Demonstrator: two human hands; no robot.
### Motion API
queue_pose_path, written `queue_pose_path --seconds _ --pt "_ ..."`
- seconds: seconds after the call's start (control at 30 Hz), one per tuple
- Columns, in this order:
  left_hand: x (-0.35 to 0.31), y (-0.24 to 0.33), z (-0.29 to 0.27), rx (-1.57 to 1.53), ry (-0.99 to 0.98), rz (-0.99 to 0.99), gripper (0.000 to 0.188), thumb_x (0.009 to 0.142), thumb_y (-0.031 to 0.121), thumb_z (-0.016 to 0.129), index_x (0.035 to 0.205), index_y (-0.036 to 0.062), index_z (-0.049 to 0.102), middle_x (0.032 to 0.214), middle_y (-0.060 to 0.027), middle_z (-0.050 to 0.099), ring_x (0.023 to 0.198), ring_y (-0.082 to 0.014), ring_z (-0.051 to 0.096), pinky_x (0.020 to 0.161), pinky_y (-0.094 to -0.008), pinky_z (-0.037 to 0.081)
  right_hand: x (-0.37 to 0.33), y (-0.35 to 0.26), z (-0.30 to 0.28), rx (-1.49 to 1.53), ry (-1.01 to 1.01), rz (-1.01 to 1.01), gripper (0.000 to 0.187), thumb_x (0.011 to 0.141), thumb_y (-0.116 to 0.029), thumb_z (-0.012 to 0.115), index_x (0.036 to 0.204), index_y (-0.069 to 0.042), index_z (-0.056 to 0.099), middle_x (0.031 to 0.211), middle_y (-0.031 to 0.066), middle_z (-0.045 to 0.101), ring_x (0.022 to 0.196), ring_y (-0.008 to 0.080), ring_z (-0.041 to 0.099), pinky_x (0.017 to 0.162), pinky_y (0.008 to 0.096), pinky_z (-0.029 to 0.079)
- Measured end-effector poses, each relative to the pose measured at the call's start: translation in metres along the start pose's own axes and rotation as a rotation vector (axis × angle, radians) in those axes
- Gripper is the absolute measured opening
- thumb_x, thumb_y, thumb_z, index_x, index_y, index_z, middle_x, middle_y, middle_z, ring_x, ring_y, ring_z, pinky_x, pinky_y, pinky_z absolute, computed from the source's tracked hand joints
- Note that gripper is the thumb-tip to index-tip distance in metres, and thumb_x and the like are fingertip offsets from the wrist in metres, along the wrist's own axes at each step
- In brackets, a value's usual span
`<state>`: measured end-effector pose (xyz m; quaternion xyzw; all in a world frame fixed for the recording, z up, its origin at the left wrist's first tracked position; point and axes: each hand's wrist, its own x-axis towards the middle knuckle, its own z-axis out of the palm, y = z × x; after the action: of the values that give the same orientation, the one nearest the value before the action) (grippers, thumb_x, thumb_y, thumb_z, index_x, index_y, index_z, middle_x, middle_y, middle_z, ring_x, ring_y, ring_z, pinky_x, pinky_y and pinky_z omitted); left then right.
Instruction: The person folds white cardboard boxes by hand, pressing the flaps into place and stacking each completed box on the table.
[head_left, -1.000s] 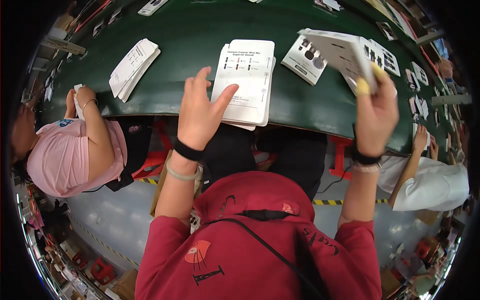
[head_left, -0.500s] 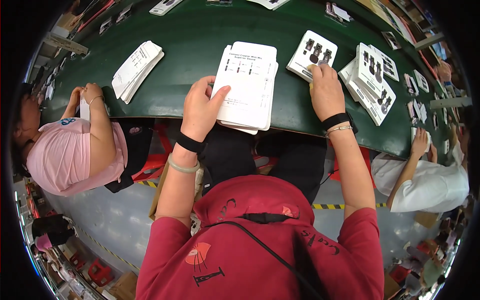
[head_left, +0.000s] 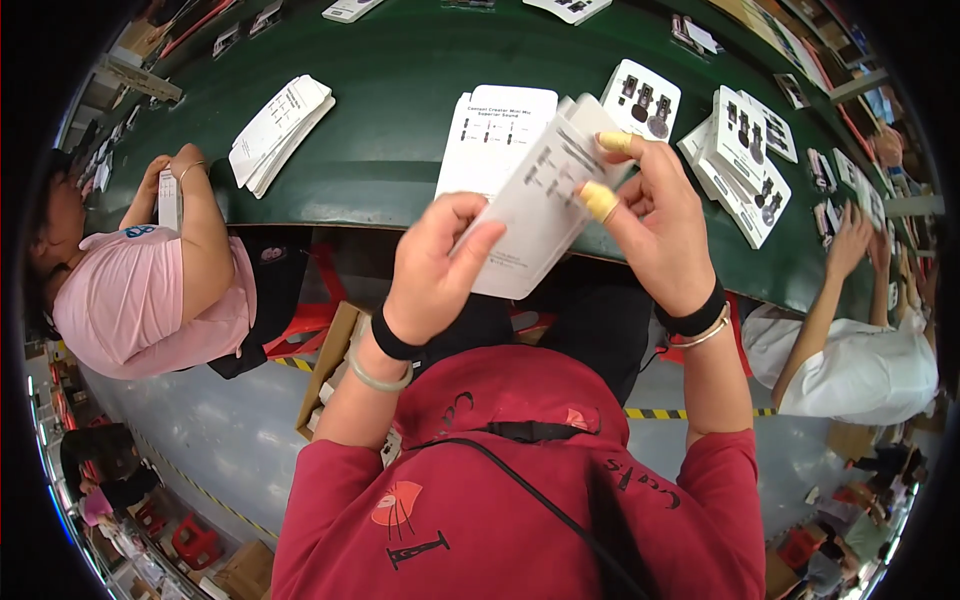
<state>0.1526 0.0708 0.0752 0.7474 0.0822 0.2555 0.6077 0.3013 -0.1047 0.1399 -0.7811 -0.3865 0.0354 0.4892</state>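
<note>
Both my hands lift a flat white printed carton (head_left: 532, 205), tilted and slightly blurred, off the table's near edge. My left hand (head_left: 437, 270) grips its lower left side, thumb on the front face. With yellow wraps on thumb and index finger, my right hand (head_left: 662, 225) pinches its upper right side; the fingers behind the carton are partly hidden. Behind it lies a stack of similar white cartons (head_left: 490, 125), printed side up. Farther right, a carton stack (head_left: 645, 95) with dark device pictures is partly covered by the raised carton.
More cartons lie fanned at right (head_left: 735, 150), and another pile sits at left (head_left: 280, 135) on the green table (head_left: 390, 130). A person in pink (head_left: 150, 300) sits on my left, one in white (head_left: 850, 360) on my right. An open cardboard box (head_left: 325, 370) stands below the table.
A carton has come up off the middle stack in my left hand and tilted to the right. My right hand has left the picture-side stack and moved onto this carton.
</note>
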Motion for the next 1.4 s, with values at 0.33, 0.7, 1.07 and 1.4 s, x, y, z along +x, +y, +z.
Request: queue_pose_path --seconds 0.33,0.7,1.07,1.4 --pt "-0.048 -0.001 -0.008 -0.774 -0.599 -0.534 0.065 0.087 0.020 0.072 0.140 -0.0007 0.039 0.131 -0.0128 0.055 0.123 -0.0207 0.052 0.106 -0.0337 0.037 -0.030 -0.004 -0.011 0.078 -0.372 0.104 0.016 0.080 -0.014 0.080 0.083 -0.002 0.070 0.076 -0.0005 0.049 0.065 0.0086 0.046 0.055 0.0246 0.035" --pt "-0.072 -0.004 0.007 -1.065 -0.758 -0.668 0.082 0.081 0.021 0.069 0.149 -0.0040 0.030 0.143 -0.0185 0.049 0.132 -0.0286 0.050 0.113 -0.0407 0.034 -0.060 -0.025 -0.022 -0.236 -0.551 -0.049 0.021 0.081 -0.018 0.080 0.084 -0.002 0.066 0.079 0.0094 0.061 0.065 0.0170 0.062 0.057 0.0291 0.047" --pt "-0.096 0.008 -0.009 -0.629 -0.505 -0.787 0.049 0.093 0.011 0.065 0.138 -0.0009 0.050 0.128 -0.0102 0.062 0.118 -0.0183 0.059 0.102 -0.0320 0.046 -0.099 -0.006 0.004 0.313 -0.379 0.293 0.018 0.090 -0.001 0.069 0.102 0.002 0.056 0.088 0.0059 0.067 0.080 0.0080 0.064 0.065 0.0238 0.051" --pt "-0.084 0.027 0.007 -0.144 -0.202 -0.281 0.046 0.097 0.014 0.062 0.138 -0.0008 0.048 0.113 -0.0138 0.068 0.101 -0.0152 0.066 0.090 -0.0292 0.050 -0.119 -0.010 0.001 0.353 -0.318 0.341 0.018 0.092 0.001 0.062 0.108 0.003 0.056 0.099 0.0081 0.066 0.089 0.0103 0.062 0.077 0.0237 0.048"
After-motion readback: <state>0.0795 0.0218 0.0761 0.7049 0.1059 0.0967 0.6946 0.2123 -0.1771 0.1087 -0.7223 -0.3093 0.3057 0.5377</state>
